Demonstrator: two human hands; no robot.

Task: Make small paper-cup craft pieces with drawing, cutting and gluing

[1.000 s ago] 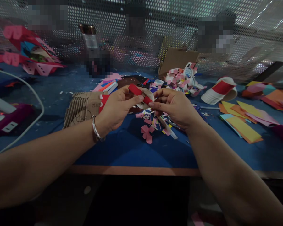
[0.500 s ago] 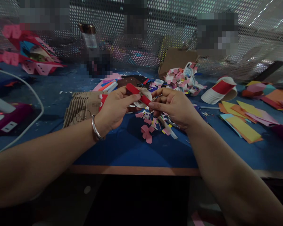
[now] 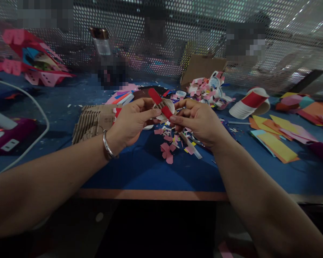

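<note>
Above the table's middle, my left hand and my right hand are both closed on a red paper strip. The left thumb and fingers pinch it near its middle, while the right thumb and fingertips grip its lower end. A whitish round piece, perhaps a paper cup, shows between the hands behind the strip. Whether the two are joined, I cannot tell. Below them lie pink and white paper scraps and a pale narrow stick.
Corrugated cardboard lies left of my hands. Stacked paper cups with a red band lie to the right, near coloured paper pieces. A scrap heap sits at the back. At left are a purple tool and a white cable.
The red strip has tilted more steeply, its upper end rising and moving slightly right. More of the whitish round piece shows beside it. Both hands keep their hold.
</note>
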